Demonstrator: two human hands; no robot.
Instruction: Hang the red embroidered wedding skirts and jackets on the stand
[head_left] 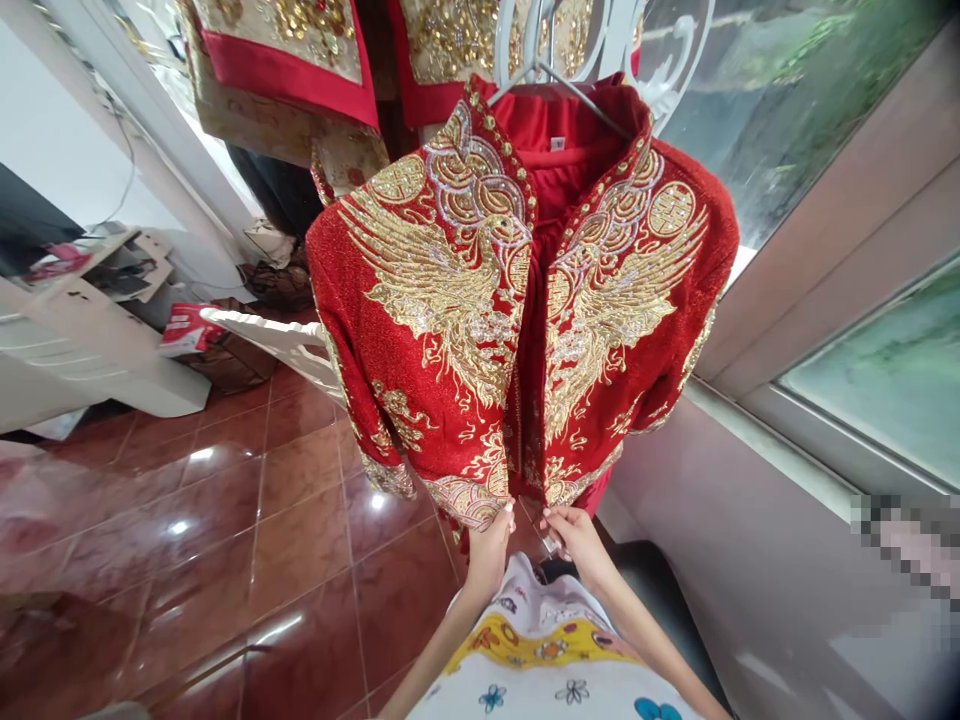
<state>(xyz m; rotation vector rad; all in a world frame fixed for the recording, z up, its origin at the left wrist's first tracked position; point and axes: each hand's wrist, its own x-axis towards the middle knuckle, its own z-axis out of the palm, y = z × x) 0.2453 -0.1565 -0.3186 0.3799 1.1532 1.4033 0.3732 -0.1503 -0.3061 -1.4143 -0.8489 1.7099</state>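
Observation:
A red jacket (450, 330) with heavy gold phoenix embroidery hangs in front of me on a white hanger (555, 75). Its front is parted down the middle. My left hand (491, 545) pinches the bottom hem of the jacket's left front panel. My right hand (574, 535) pinches the bottom hem of the right front panel, close beside the left hand. Both hands have their fingers closed on the fabric edge. Between them a small pale piece shows, too small to name.
More red and gold garments (292, 60) hang behind the jacket. White furniture (97, 350) with papers stands at the left on a glossy red tile floor (225, 520). A window with a wide sill (810, 460) runs along the right.

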